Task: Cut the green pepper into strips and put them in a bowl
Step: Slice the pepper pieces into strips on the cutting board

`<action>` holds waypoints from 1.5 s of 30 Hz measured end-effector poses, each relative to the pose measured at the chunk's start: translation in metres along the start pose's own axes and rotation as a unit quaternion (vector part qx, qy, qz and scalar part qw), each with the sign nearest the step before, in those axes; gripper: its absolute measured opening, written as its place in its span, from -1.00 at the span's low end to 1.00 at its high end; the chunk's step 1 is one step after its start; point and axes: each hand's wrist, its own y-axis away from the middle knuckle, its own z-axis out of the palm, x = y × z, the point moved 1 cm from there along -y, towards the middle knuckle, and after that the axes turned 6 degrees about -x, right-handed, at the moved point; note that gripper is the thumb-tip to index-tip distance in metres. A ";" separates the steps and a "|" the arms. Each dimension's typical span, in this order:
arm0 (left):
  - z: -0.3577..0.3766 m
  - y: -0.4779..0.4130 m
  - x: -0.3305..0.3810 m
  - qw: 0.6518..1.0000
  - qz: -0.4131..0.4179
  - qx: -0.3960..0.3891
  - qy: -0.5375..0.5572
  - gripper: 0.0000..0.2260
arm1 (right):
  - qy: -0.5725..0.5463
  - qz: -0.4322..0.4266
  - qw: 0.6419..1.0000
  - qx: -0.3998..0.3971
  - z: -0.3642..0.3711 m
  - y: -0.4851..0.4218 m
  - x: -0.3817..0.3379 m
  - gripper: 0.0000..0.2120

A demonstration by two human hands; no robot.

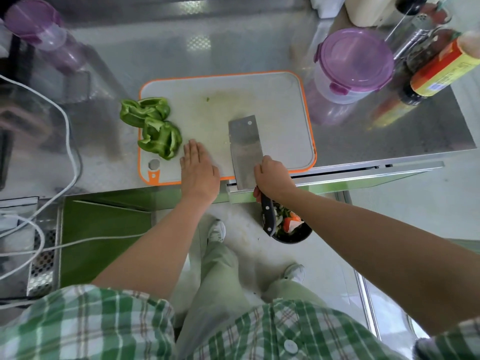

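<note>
Left hand (198,172) is laid flat on the cutting board (259,100), fingers straight and kept together, nothing gripped. Right hand (272,178) is curled round the black handle of the cleaver (245,149), broad side of the blade turned up, over the board's near edge. The green pepper pieces (153,126) are piled just left of the left fingertips, at the board's left edge, one hanging onto the steel counter (233,48). A purple-lidded tub (353,66) is parked by the far right corner.

Brushed-metal counter (233,48), matt plastic board (272,100), shiny steel cleaver (245,149), glossy pepper (153,126)
</note>
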 end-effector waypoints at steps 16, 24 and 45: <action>-0.002 -0.016 -0.004 0.999 0.027 -0.023 -0.026 -0.50 | 0.090 -0.001 0.996 -0.015 0.002 -0.009 -0.031 -0.72; -0.004 -0.009 -0.001 0.998 0.060 0.013 -0.006 -0.54 | 0.136 -0.039 0.990 -0.027 -0.004 -0.007 -0.028 -0.74; -0.015 -0.045 0.009 0.998 0.026 0.057 -0.008 -0.43 | -0.061 -0.049 0.996 -0.039 -0.029 -0.033 -0.026 -0.76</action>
